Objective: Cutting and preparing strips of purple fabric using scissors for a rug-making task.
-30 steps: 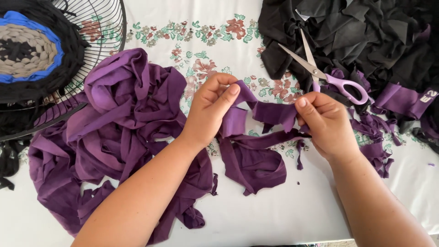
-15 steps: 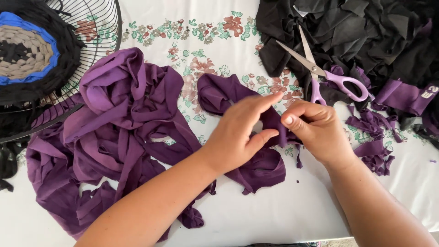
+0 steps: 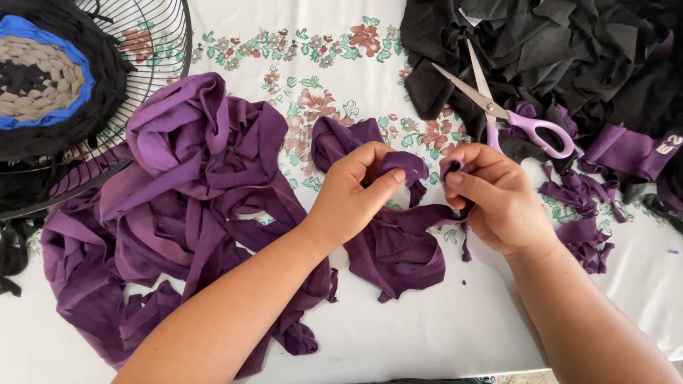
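Since half a second ago the left hand (image 3: 352,195) has drawn back from the right hand (image 3: 494,199) toward 9 o'clock, and a gap now shows between them. Both hands work the same purple fabric strip (image 3: 395,245), which lies in loose folds on the table just below and between them. Left thumb and fingers are closed in a pinch on a fold of the strip at its upper bend; the right thumb and forefinger are pinched tight on a small dark end of it that pokes up between them.

At 9 o'clock of the hands sits a big heap of purple strips (image 3: 185,213), spreading down to 7 o'clock. At 3 o'clock lie small purple scraps (image 3: 580,213). The floral tablecloth (image 3: 320,78) shows bare toward 12 o'clock. Farther out, at 1 o'clock, scissors with lilac handles (image 3: 512,117) rest open against a pile of black fabric (image 3: 569,50). At 10 o'clock, far corner, a round braided rug piece (image 3: 46,78) in black, blue and beige lies on a black wire fan guard (image 3: 160,43).
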